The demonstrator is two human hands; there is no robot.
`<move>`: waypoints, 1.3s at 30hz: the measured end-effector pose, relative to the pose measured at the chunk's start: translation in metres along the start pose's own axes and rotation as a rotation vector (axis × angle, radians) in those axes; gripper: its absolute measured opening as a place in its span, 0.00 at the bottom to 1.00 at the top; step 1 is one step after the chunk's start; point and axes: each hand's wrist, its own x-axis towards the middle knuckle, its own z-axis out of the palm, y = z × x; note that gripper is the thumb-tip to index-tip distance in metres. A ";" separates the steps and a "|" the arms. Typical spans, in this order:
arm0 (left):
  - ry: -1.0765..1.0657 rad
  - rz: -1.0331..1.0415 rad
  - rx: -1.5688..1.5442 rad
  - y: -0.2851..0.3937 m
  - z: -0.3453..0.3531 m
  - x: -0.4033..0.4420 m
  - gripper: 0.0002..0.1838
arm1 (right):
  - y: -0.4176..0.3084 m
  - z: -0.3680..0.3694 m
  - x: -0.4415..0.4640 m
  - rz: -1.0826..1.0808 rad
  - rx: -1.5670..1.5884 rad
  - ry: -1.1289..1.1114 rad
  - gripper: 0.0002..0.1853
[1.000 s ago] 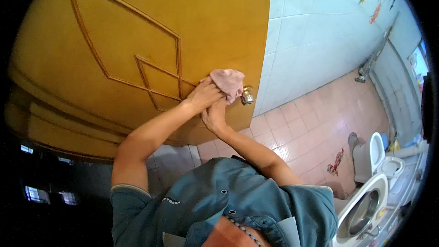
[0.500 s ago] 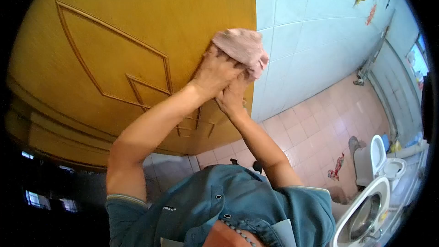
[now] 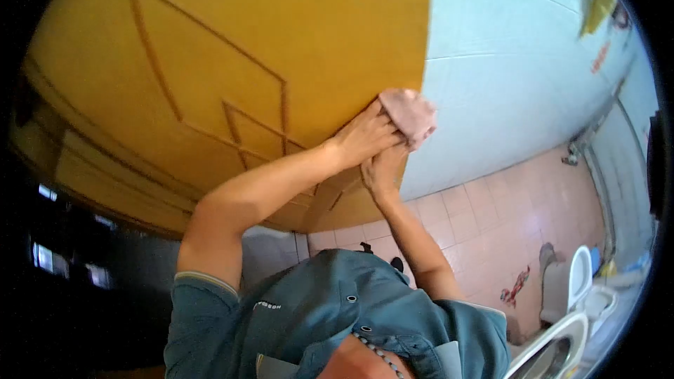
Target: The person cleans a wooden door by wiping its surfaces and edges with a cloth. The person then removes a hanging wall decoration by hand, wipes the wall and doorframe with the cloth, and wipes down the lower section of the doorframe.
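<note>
A crumpled pink cloth [image 3: 409, 118] lies against the edge of a yellow-brown wooden door [image 3: 337, 28]. My left hand [image 3: 366, 139] presses it there, with fingers bent over its lower left side. Just below, my right hand [image 3: 385, 170] grips the cloth's lower part at the door edge; its fingers are partly hidden behind the left hand and the cloth. Both hands are close together, nearly touching. Raised moulding [image 3: 210, 52] forms angular shapes on the door face to the left.
Pale blue wall tiles [image 3: 491, 91] stand beyond the door edge, above a pink tiled floor [image 3: 484, 224]. A patterned red cloth [image 3: 516, 286] lies on the floor. At lower right are a white toilet [image 3: 579, 277] and a washbasin [image 3: 579, 326].
Both hands and the pink cloth have slid down along the door edge. The whole view has shifted a little too. Both hands keep hold of the cloth.
</note>
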 end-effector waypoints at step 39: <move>0.150 -0.885 -0.197 0.007 -0.031 -0.206 0.27 | -0.101 0.072 -0.007 -0.750 -0.279 -0.144 0.26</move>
